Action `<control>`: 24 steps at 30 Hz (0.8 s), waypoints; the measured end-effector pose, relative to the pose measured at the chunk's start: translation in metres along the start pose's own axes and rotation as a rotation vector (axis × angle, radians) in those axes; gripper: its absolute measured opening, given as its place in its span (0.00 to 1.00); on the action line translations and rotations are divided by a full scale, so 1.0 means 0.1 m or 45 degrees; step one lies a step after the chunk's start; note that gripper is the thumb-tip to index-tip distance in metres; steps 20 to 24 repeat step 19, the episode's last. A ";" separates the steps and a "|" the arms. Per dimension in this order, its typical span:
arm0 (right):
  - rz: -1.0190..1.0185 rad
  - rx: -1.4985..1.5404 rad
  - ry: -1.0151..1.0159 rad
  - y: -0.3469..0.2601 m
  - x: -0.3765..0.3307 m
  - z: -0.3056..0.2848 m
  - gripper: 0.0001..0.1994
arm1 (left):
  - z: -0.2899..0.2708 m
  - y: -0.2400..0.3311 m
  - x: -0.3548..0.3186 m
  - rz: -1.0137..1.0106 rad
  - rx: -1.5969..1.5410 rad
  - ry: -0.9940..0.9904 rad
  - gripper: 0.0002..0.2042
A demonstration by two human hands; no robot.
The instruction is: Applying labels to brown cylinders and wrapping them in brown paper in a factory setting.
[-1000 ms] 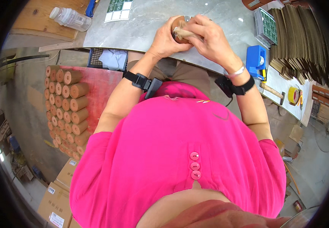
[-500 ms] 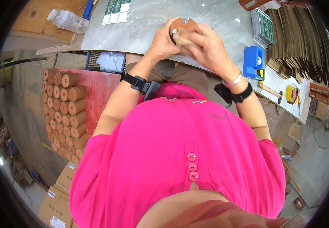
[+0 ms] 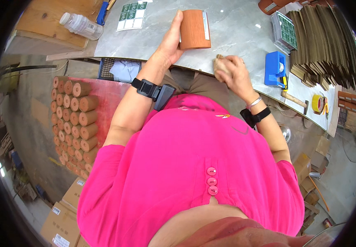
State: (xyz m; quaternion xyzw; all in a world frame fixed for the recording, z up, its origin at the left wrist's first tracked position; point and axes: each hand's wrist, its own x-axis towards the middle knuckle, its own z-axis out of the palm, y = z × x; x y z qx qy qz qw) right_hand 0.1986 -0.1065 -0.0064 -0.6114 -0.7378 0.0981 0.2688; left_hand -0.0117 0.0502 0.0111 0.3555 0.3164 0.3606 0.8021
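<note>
A reddish-brown cylinder (image 3: 194, 32) with a pale strip down its right side is in my left hand (image 3: 170, 43), above the grey tabletop (image 3: 157, 45). The fingers of that hand reach behind the cylinder, mostly hidden, while the thumb points up along its left side. To the lower right, past the table's near edge, my right hand (image 3: 236, 74) is closed on a crumpled tan cloth (image 3: 218, 66). Cloth and cylinder are apart.
A label sheet (image 3: 130, 19) and plastic bottle (image 3: 83, 27) are at left. Stacked cardboard (image 3: 322, 47), a blue tape dispenser (image 3: 272, 72), a hammer (image 3: 294, 97) and yellow tape (image 3: 317, 103) are at right. Several brown cylinders (image 3: 75, 117) are piled at lower left.
My right hand has drawn away from the cylinder, down and right, with the cloth. The left hand has turned the cylinder so its side shows instead of its round end.
</note>
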 end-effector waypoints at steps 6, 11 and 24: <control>-0.064 0.277 0.478 -0.15 0.81 -0.38 0.10 | 0.11 0.05 -0.17 -0.039 -0.075 -0.038 0.34; -0.511 0.220 0.459 -0.68 1.31 -0.23 0.11 | 0.23 0.03 -0.16 0.094 -0.010 0.047 0.35; -0.114 0.476 0.087 -0.85 0.41 -0.05 0.14 | -0.14 0.37 -0.07 -0.023 -0.505 0.126 0.36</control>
